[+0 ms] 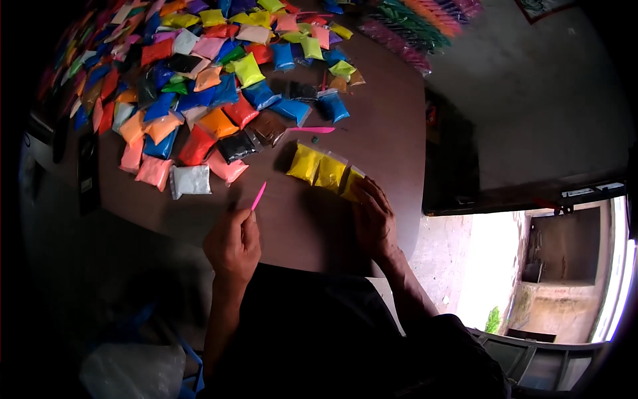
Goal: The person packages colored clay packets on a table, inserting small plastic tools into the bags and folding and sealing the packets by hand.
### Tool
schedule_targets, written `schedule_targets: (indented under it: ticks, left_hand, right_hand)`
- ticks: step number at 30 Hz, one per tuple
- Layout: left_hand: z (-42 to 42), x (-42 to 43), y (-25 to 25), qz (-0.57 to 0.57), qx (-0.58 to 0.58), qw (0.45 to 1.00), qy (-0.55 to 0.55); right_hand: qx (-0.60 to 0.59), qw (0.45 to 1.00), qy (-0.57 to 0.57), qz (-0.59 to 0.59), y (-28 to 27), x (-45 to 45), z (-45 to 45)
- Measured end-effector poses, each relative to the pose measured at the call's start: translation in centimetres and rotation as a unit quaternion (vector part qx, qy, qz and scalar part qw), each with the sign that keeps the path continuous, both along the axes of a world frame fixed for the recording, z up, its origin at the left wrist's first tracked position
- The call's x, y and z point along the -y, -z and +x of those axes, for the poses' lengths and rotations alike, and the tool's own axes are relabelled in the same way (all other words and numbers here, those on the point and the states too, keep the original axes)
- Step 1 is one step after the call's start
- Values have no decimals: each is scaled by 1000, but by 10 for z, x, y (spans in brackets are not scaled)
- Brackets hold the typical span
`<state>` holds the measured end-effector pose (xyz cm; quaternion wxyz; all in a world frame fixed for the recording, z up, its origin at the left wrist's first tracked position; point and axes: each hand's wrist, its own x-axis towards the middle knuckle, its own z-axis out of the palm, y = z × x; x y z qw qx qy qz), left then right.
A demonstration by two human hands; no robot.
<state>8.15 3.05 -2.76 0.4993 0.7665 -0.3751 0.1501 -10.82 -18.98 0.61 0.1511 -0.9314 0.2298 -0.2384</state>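
My left hand [232,245] is closed around a pink plastic tool [259,196], whose pointed end sticks up above the fingers. My right hand [373,216] rests on the rightmost of three yellow packets [329,173], its fingers together over that packet's right edge. The three packets lie side by side in a slanting row on the brown table [292,229]. Whether my right fingers pinch the packet or only press on it is hard to see. Another pink tool [311,130] lies flat on the table above the row, near a small dark green bit [315,139].
A big pile of coloured packets [219,90] covers the table's left and back. A silver-white packet [190,181] lies at its near edge. Striped bundles in plastic [415,26] are at the back right. A blue stool [193,362] with a clear bag stands lower left.
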Motion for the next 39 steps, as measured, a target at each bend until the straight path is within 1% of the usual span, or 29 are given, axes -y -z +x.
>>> schedule_targets:
  ticks: [5, 7, 17, 20, 22, 29, 31, 32, 34, 39]
  left_hand:
    - [-1, 0, 3, -1, 0, 1000, 1]
    - [-4, -3, 4, 20, -32, 999, 1]
    - [-2, -1, -2, 26, -2, 1000, 5]
    - [-1, 0, -3, 26, 19, 999, 7]
    - [-1, 0, -3, 23, 12, 1000, 6]
    - [-4, 1, -7, 32, 42, 999, -8]
    - [-6, -1, -4, 45, 5, 999, -17]
    - [-6, -2, -3, 45, 13, 999, -20]
    - [-8, -2, -4, 52, -14, 998, -19]
    - [-7, 1, -4, 53, 22, 998, -41]
  right_hand:
    - [-3, 1000, -10, 30, 2, 10, 1]
    - [14, 999, -23, 30, 6, 12, 1]
    - [30, 999, -6, 37, 6, 11, 5]
    - [40, 998, -15, 41, 7, 13, 4]
    - [47, 998, -29, 43, 7, 14, 4]
    - [70, 996, -27, 43, 2, 12, 5]
    - [60, 997, -29, 41, -1, 10, 7]
    - [68, 996, -32, 41, -2, 9, 8]
    - [92, 995, -27, 36, -2, 8, 6]
    - [106, 991, -29, 71, -1, 10, -2]
